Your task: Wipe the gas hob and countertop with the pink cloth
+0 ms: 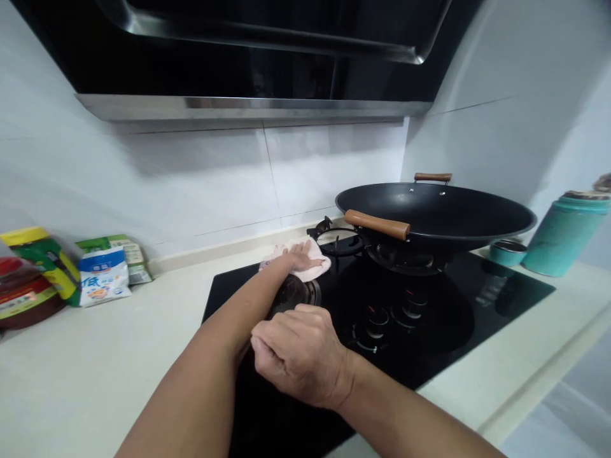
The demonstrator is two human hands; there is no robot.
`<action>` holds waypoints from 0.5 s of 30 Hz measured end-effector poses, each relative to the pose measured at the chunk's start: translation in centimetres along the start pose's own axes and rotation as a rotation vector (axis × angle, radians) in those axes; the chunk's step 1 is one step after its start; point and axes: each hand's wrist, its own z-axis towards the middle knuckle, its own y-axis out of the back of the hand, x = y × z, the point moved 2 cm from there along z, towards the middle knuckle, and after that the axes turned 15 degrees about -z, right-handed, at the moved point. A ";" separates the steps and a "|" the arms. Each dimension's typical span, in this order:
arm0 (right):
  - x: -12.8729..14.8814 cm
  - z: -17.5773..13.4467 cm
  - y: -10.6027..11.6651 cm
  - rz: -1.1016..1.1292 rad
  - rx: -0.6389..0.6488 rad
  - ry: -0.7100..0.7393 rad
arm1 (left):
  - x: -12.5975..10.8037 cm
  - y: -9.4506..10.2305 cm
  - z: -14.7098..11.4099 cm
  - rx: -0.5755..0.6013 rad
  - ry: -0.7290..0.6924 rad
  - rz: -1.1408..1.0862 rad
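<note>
My left hand (pixel 300 256) lies flat on a pale pinkish cloth (pixel 305 273), fingers stretched out, at the back left of the black glass stove (pixel 363 381). The cloth bunches around the hand and touches the left burner (pixel 291 296). Nearer to me, my right hand (pixel 298 356) is closed in a fist in front of that burner, next to my left forearm. Whatever the fist may hold is hidden. A black ring-shaped pot stand (pixel 338 249) is just beyond the cloth, by the wok's wooden handle.
A large black wok (pixel 458 213) covers the right burner. Two control knobs (pixel 377 318) rise from the glass. At right stand a turquoise container (pixel 566 235) and a small bowl (pixel 507 252). Packets (pixel 104 277) and bottles line the left counter. A range hood (pixel 262 105) hangs overhead.
</note>
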 end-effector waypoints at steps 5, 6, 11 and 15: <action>0.1 -0.4 -0.4 0.011 -0.004 -0.003 | 5.9 3.0 -1.5 -0.054 0.172 0.028; 0.0 -0.4 -0.4 0.015 0.005 -0.005 | 7.2 3.6 -2.1 -0.071 0.195 0.033; -0.8 -0.5 -0.3 0.034 0.034 -0.012 | 12.1 5.1 -6.0 -0.130 0.268 0.066; -2.2 -0.4 -0.2 0.023 -0.002 -0.105 | 13.4 5.1 -9.5 -0.166 0.300 0.082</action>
